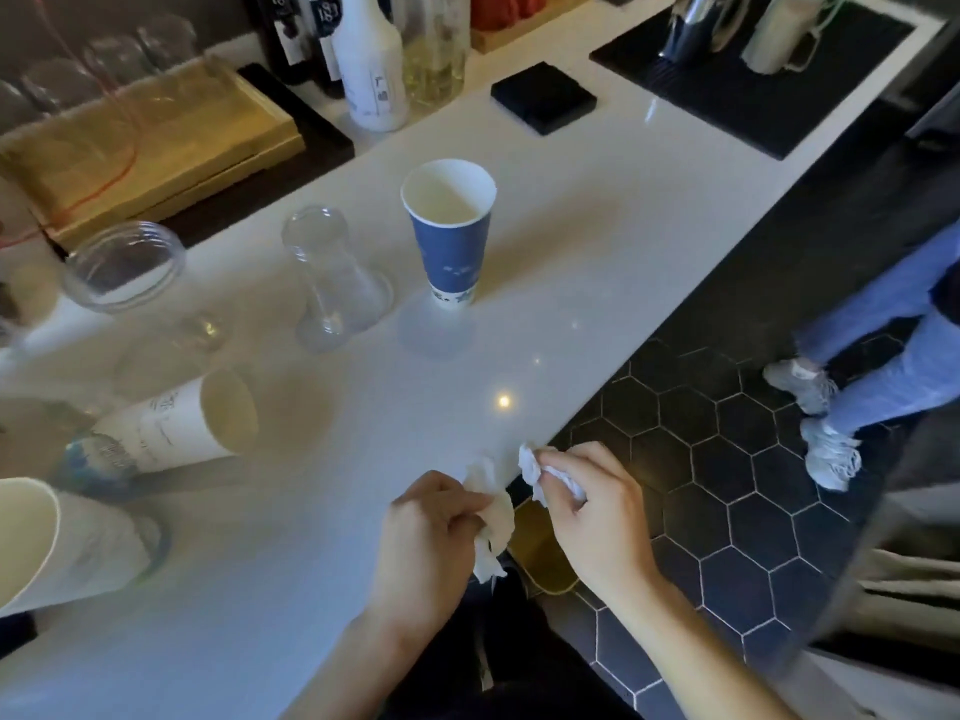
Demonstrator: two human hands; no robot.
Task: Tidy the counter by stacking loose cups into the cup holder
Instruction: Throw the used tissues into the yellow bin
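Note:
A blue paper cup (pixel 451 236) stands upright in the middle of the white counter (pixel 597 241). Left of it a clear plastic cup (pixel 335 280) rests upside down, and another clear cup (pixel 127 265) stands open further left. A white paper cup (pixel 179 420) lies on its side at the left, and one more white cup (pixel 62 543) lies at the near left edge. At the counter's near edge, my left hand (pixel 428 532) and my right hand (pixel 587 506) each pinch a crumpled piece of white tissue (pixel 493 517). No cup holder is visible.
A wooden tray (pixel 150 148) on a black mat sits at the back left, with glasses behind it. Bottles (pixel 371 65) stand at the back. A black square pad (pixel 543 96) and a black bar mat (pixel 748 80) lie at the far right. A person's legs (pixel 862 356) stand on the tiled floor.

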